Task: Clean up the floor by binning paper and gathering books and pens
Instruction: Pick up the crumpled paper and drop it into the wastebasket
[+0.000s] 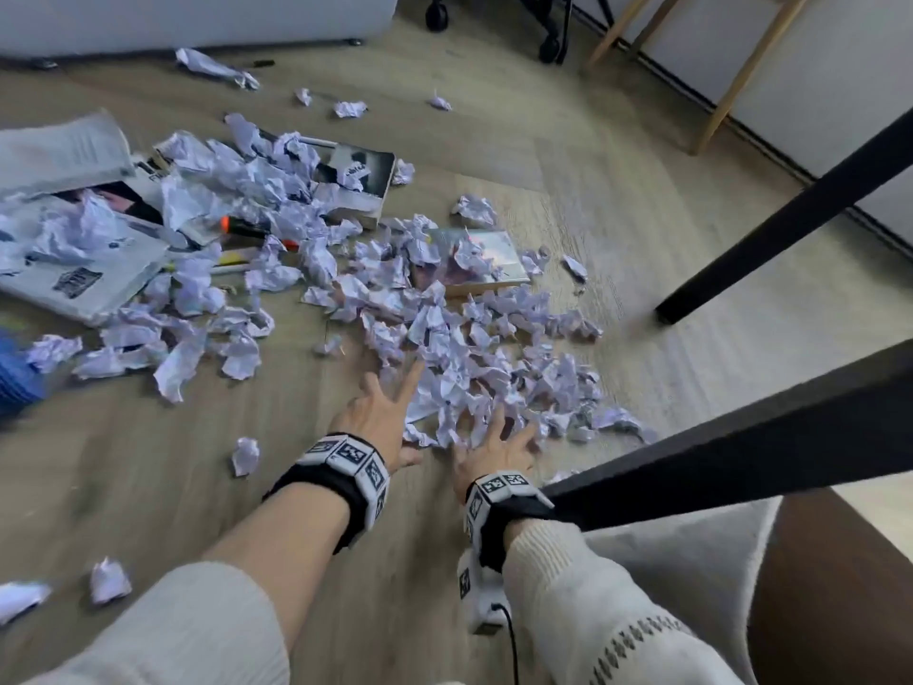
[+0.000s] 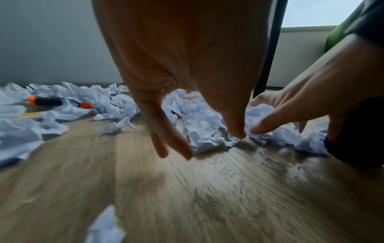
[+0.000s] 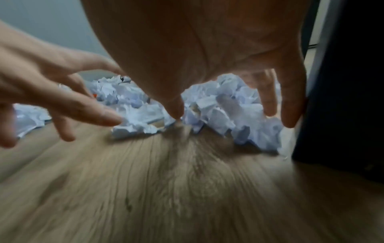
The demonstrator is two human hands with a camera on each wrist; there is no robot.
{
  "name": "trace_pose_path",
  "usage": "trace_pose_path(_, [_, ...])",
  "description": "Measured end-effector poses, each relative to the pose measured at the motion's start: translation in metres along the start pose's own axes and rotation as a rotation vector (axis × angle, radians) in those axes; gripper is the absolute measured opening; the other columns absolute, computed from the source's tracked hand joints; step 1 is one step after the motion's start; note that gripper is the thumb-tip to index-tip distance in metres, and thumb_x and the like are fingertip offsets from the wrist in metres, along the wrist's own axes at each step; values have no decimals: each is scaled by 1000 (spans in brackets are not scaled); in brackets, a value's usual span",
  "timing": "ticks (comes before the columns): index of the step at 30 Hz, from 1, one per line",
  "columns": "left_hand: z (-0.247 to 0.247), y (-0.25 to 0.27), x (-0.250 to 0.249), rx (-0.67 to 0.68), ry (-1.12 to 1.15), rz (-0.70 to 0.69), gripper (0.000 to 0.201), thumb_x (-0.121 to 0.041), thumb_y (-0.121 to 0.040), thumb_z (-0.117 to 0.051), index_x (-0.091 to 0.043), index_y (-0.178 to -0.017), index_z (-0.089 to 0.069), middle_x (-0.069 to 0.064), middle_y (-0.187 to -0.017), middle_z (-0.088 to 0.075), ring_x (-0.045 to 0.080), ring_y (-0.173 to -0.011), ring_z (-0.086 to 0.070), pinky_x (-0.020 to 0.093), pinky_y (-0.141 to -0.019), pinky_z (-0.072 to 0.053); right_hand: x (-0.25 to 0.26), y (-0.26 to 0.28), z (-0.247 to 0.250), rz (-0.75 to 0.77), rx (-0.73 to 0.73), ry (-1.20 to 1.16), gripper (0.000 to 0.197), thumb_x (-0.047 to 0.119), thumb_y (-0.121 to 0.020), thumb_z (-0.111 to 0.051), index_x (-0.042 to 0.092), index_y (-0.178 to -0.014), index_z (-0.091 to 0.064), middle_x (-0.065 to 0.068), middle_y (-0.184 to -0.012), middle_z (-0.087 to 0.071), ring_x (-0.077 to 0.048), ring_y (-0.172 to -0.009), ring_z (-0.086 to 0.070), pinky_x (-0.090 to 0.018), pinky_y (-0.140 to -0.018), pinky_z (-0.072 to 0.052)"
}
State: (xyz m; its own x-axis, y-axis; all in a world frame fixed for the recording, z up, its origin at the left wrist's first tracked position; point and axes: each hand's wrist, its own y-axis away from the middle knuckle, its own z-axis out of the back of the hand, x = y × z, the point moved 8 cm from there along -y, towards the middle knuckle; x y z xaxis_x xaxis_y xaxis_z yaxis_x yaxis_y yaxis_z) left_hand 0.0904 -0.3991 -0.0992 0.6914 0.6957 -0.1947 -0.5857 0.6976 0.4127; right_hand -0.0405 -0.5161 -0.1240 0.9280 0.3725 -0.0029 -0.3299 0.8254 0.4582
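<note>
Crumpled white paper is strewn in a wide heap over the wooden floor. My left hand hovers at the heap's near edge with fingers spread, holding nothing. My right hand is beside it, fingers spread over the paper, also empty. Both hands show again in the left wrist view, the left hand and the right hand. Two books lie half buried: a dark-covered book further back and a pale book to the right. An orange-capped black marker lies in the litter.
Open newspapers or magazines lie at the left. Black table legs slant across the right side, one just beside my right wrist. A grey cushion sits at lower right. Stray paper balls dot the bare floor near me.
</note>
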Motion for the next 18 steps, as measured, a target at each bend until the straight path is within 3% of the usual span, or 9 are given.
trace_pose_path(3, [-1, -16, -13, -29, -16, -55, 111, -60, -77, -67, -34, -151, 12, 23, -129, -28, 31, -87, -63, 35, -75, -50, 17, -2, -14, 120, 0, 83, 61, 25, -93, -41, 20, -147, -13, -22, -150, -14, -40, -130, -30, -43, -102, -30])
trace_pose_path(5, [-2, -23, -18, -4, -7, -61, 89, -46, -86, -63, -33, -152, -5, 23, -132, -27, 32, -90, -64, 36, -74, -49, 29, 1, -18, 208, 4, 74, 46, 11, -93, -37, 14, -138, -29, -21, -141, -27, -37, -124, -35, -39, -97, -32])
trace_pose_path(8, [-2, -32, -13, 2, -39, -10, 39, -12, -96, -45, -16, -135, -38, 21, -131, -33, 33, -97, -63, 36, -72, -46, 38, 6, -9, 226, 20, -118, 30, 15, -94, -44, 8, -122, -43, -17, -129, -34, -34, -109, -49, -32, -89, -39])
trace_pose_path(10, [-2, -38, -3, 0, -30, 52, 30, -4, -97, -39, -8, -126, -42, 21, -132, -36, 32, -102, -60, 35, -72, -44, 39, 4, 14, 229, -67, -227, 28, 15, -91, -46, 5, -117, -46, -15, -123, -39, -34, -105, -51, -33, -88, -41])
trace_pose_path(12, [7, -41, 11, -61, 28, 136, 29, -11, -97, -39, -4, -124, -45, 19, -129, -41, 30, -102, -58, 34, -71, -42, 44, -4, 42, 265, -183, -238, 24, 6, -88, -41, 1, -110, -49, -16, -116, -43, -33, -104, -49, -38, -90, -42])
trace_pose_path(14, [18, -41, 26, -150, 82, 207, 35, -23, -95, -39, -3, -122, -50, 18, -123, -47, 28, -102, -56, 34, -74, -43, 51, -20, 64, 292, -274, -150, 23, 7, -87, -38, 1, -103, -54, -15, -111, -47, -29, -100, -43, -37, -88, -40])
trace_pose_path(18, [39, -43, 47, -339, 100, 263, 50, -46, -94, -37, -6, -103, -65, 14, -112, -57, 27, -104, -48, 36, -81, -42, 55, -60, 80, 101, -359, -85, 48, 45, -85, -38, 3, -102, -54, -17, -115, -46, -33, -104, -43, -41, -84, -39])
